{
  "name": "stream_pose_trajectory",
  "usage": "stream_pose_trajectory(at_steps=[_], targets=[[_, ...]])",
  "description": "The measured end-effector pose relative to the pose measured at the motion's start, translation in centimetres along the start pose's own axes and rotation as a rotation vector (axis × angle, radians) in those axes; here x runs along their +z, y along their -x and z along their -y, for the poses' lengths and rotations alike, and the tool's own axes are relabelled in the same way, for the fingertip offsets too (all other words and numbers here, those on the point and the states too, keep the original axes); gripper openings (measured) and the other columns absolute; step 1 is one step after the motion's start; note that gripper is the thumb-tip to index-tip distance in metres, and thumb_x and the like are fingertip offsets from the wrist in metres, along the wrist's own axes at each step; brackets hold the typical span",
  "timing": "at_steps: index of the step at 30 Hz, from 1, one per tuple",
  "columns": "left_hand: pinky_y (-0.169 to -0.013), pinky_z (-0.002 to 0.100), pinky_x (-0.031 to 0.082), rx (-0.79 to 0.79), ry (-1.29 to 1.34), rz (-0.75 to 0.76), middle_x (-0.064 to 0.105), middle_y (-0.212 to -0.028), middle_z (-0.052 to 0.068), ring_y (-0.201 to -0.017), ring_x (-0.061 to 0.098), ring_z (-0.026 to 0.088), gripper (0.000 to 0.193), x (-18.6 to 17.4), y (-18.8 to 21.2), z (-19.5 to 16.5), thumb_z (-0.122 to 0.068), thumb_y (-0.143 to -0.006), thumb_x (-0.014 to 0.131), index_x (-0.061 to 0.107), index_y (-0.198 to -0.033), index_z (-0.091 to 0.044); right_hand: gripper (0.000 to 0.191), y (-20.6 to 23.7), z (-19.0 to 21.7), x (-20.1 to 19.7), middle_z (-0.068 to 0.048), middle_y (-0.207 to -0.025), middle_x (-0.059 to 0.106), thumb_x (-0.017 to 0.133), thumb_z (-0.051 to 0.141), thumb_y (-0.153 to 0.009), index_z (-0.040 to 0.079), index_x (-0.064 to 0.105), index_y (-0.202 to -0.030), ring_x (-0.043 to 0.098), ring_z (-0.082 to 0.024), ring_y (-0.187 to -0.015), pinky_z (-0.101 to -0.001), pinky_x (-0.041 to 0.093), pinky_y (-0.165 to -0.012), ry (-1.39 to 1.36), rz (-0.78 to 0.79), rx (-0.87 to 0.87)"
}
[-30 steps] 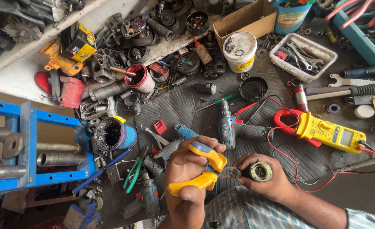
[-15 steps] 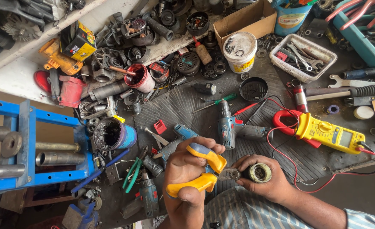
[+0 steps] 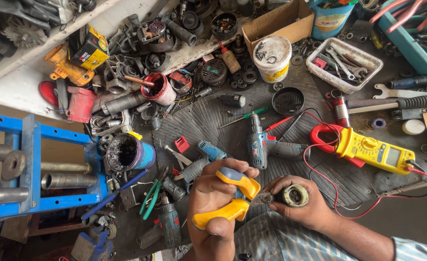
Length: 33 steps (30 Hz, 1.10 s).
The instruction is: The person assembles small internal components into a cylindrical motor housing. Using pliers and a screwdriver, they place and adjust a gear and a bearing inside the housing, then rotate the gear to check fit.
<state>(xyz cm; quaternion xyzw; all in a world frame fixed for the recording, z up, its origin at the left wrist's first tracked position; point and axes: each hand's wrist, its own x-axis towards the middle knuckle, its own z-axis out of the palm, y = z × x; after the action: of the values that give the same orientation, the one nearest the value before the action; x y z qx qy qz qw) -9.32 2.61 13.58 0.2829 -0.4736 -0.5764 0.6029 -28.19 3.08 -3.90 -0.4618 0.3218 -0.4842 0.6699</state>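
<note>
Left hand [image 3: 213, 203] wraps tight around the yellow-and-blue handles of the pliers [image 3: 230, 198], squeezed nearly together. Right hand [image 3: 303, 208] pinches a small round metal part [image 3: 294, 195], fingers closed on its side, open face turned up to the camera. The pliers nose meets the left end of that part, between the two hands; whether the tip bites or just touches is too small to tell. Both are held in the air over the near edge of the tabletop [image 3: 213, 116], above the person's striped shirt.

On the ribbed mat just beyond the hands: blue cordless drill [image 3: 259, 140], a second blue drill body [image 3: 208, 154], green-handled pliers [image 3: 150, 195]. Yellow clamp meter [image 3: 368, 151] lies toward the right edge, red lead wires looping near the right wrist. White bucket [image 3: 271, 57] and white tray of wrenches [image 3: 344, 63] sit by the far edge. Blue press frame [image 3: 30, 159] at the left edge.

To do the grip well, judging from this: keep the part steady in the right hand, nose square on the small piece at its end, squeeze even, pull in line with the part's axis, no twisting sideways. Keep the red leads off the wrist.
</note>
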Motion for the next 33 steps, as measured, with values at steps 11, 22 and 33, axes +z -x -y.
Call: stream_pose_trajectory(at_steps=[11, 22, 33], targets=[[-0.098, 0.050, 0.055, 0.108, 0.076, 0.024, 0.054, -0.121, 0.027, -0.105, 0.062, 0.033, 0.074, 0.5, 0.0, 1.0, -0.050, -0.094, 0.074, 0.031, -0.139, -0.010, 0.031, 0.3, 0.1, 0.3, -0.014, -0.109, 0.074, 0.087, -0.002, -0.074, 0.002, 0.069, -0.099, 0.071, -0.021, -0.103, -0.0358, 0.058, -0.090, 0.062, 0.038, -0.021], [-0.091, 0.038, 0.053, -0.037, -0.047, 0.189, 0.059, -0.118, 0.019, -0.101, 0.061, 0.023, 0.064, -0.4, 0.3, -0.2, -0.039, -0.100, 0.075, 0.046, -0.140, 0.002, 0.028, 0.1, 0.4, 0.6, -0.012, -0.101, 0.076, 0.088, 0.000, -0.076, 0.002, 0.069, -0.097, 0.073, -0.018, -0.094, -0.0334, 0.059, -0.083, 0.065, 0.081, -0.025], [-0.087, 0.034, 0.050, -0.091, -0.038, 0.209, 0.059, -0.104, 0.016, -0.095, 0.057, 0.018, 0.040, -0.3, 0.3, -0.5, -0.027, -0.103, 0.062, 0.046, -0.129, -0.001, 0.028, -0.1, 0.2, 0.5, -0.013, -0.104, 0.074, 0.086, -0.001, -0.077, 0.002, 0.068, -0.097, 0.072, -0.020, -0.098, -0.0351, 0.058, -0.087, 0.017, 0.088, -0.046]])
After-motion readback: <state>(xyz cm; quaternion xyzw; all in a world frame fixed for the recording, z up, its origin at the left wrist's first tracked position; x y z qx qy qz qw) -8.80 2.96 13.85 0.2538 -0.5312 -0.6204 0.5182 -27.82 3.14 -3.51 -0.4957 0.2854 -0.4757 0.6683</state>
